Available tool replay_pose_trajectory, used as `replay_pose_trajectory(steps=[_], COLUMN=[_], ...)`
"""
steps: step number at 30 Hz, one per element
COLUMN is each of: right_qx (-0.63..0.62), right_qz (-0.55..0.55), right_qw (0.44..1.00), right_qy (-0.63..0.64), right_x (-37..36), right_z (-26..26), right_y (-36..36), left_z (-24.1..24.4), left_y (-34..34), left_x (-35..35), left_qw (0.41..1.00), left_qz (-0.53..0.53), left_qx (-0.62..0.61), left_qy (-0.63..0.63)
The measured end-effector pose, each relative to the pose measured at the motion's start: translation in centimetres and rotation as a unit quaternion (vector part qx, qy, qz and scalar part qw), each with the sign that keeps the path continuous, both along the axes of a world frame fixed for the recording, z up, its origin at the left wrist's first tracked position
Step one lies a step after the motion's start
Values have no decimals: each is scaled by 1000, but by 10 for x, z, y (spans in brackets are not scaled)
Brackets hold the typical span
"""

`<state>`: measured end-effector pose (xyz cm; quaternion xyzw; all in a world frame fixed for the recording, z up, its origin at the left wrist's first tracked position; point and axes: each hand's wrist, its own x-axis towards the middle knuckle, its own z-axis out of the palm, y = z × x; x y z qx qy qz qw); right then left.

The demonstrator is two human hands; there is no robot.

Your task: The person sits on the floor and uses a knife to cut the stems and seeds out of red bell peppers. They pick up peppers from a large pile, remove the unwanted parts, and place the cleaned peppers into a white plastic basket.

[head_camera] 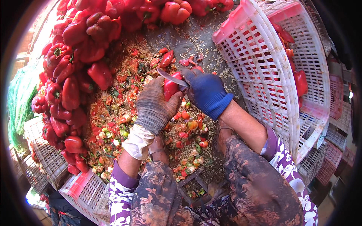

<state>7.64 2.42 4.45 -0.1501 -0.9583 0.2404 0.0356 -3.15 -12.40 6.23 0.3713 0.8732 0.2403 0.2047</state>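
My left hand (158, 103), in a dirty grey knit glove over a pale rubber one, grips a red bell pepper (171, 88). The blue-gloved right hand (202, 89) holds a knife (172, 77) with a curved blade. That blade lies across the pepper, its tip pointing up and left; the handle is mostly hidden in my fist. Whether the edge is cutting in, I cannot tell. Below both hands, seeds, pepper cores (192, 124) and scraps cover the floor between my feet. Just beyond them lie cut red pepper pieces (167, 58).
Whole red bell peppers (70, 93) are heaped along the left and far side. At the right, a tilted white plastic crate (260, 79) stands beside another crate (308, 56) holding red pepper pieces. More crates (84, 192) and green netting (21, 99) are at the left.
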Motion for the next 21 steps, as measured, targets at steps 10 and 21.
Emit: replay_pose_trajectory(steps=[10, 21], right_qx=[-173, -625], right_qz=[-43, -213], right_qw=[982, 742], right_qy=[63, -112], right_x=[20, 11], right_z=[-24, 23], right_y=[-10, -19], left_z=[-18, -19], left_y=[-23, -20], left_x=[9, 17], left_qw=[998, 806], left_qz=[-25, 227], left_qx=[44, 324], left_qy=[29, -440])
